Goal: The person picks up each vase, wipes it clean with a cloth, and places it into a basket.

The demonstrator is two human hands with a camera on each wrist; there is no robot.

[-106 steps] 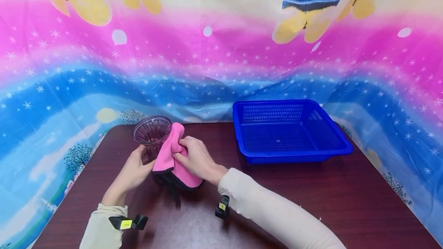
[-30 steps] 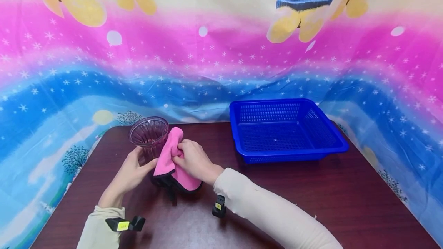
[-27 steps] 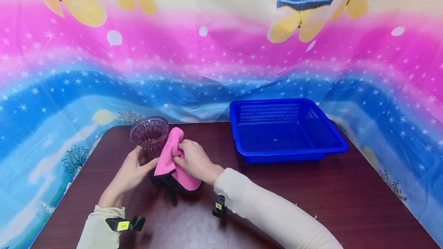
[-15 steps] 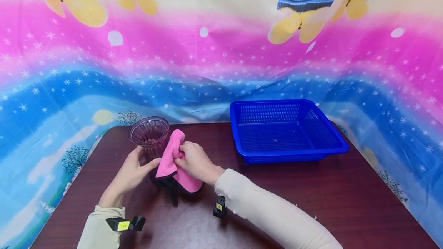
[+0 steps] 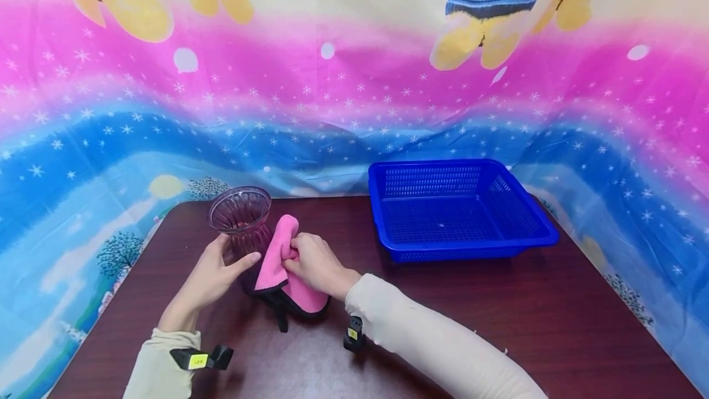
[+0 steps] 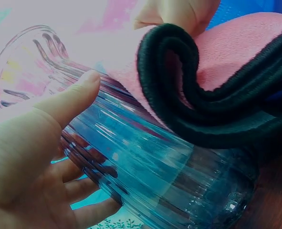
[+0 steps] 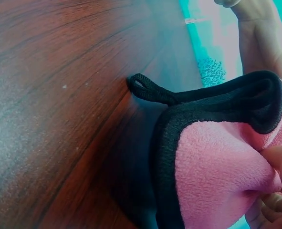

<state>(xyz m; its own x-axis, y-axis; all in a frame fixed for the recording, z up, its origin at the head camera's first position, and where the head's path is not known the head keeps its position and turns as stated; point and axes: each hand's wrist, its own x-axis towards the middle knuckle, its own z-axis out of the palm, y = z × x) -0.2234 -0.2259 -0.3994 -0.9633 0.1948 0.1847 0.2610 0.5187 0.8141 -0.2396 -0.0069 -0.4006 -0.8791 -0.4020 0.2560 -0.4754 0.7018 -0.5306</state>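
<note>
A fluted, purple-tinted glass vase (image 5: 244,214) with a flared rim stands at the left of the table. My left hand (image 5: 213,276) holds its side, the thumb lying along the near face and the fingers behind the glass, as the left wrist view shows. Between thumb and fingers, my right hand (image 5: 318,263) pinches a folded pink cloth (image 5: 301,291) with black edging. The cloth lies close against the vase's right side and covers part of its lower body. In the right wrist view, a black hanging loop (image 7: 150,90) sticks out from the cloth's edge.
A blue plastic basket (image 5: 465,245) with perforated walls sits at the back right of the dark wooden table (image 5: 454,306). Behind the table hangs a printed fabric backdrop (image 5: 332,91). Small black cameras are strapped at both wrists.
The right hand and the cloth have moved down and slightly right along the vase, baring more of the glass near the left thumb. The left hand and vase have stayed almost still.
</note>
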